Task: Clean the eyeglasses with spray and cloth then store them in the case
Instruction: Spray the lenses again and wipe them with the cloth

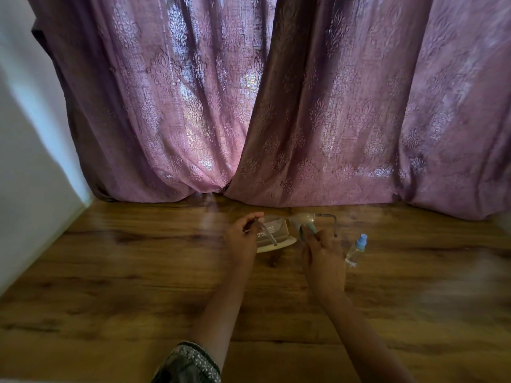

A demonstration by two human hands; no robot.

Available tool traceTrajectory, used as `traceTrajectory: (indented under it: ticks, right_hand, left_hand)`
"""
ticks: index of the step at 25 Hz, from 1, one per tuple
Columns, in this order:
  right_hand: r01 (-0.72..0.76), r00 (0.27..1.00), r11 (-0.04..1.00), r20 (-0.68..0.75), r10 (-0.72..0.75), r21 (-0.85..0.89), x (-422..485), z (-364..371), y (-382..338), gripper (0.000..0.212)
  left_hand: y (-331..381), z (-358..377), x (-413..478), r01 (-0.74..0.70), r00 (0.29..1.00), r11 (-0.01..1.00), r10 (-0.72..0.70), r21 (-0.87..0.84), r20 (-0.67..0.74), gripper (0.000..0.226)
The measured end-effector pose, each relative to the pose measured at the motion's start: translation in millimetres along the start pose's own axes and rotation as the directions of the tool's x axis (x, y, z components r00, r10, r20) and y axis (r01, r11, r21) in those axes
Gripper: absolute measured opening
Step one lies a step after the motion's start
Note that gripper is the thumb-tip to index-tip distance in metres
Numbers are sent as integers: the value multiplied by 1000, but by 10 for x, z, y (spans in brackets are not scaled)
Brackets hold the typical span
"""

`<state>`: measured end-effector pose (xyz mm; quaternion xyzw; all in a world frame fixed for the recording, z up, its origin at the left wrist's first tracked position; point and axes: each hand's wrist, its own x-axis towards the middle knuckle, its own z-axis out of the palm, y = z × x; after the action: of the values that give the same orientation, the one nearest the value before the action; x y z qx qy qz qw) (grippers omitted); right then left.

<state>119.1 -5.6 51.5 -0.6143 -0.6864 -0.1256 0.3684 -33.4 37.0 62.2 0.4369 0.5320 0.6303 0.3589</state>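
Note:
My left hand [242, 236] pinches the left end of the eyeglasses [326, 216], which hover above the wooden table [138, 272] with both temples unfolded. My right hand [322, 257] holds a pale green cloth [307, 228] pressed against the right lens. Behind the glasses the open case [276, 236] lies on the table, brown with a cream lining and white lettering. A small clear spray bottle [356, 250] with a blue cap stands just right of my right hand, touched by neither hand.
Purple patterned curtains [276, 106] hang down to the table's far edge right behind the case. A white wall [33, 161] bounds the table on the left. A dark embroidered sleeve [188, 363] shows at the bottom.

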Motion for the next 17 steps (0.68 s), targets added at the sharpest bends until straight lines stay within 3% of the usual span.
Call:
traceTrajectory:
  ticks: [3,7,10,15,17]
  right_hand:
    - [-50,999,999,-6,50,-2,110,-16,1,48]
    - [15,999,990,-32,-20,-138,125,-43,-112,56]
    - [29,999,996,-12,-30,-85,-39,14,-76,57]
    - [-120,991,992,58,118,37,33,46,44,53]
    - [-116,992,993,51,115,25,114,44,4,53]
  left_hand:
    - [-23,17,-5,2,1000,1000,-2,9,12,17]
    - [-28,19,-14,-26,999,999,25,33,22,18]
    - [-13,9,-22,-7,1000,1000,7,1,17,18]
    - [-11,5,-27,-7,1000,1000,6,10,22,20]
    - [-25,5,-31,-26,999,999,25,27,31,18]
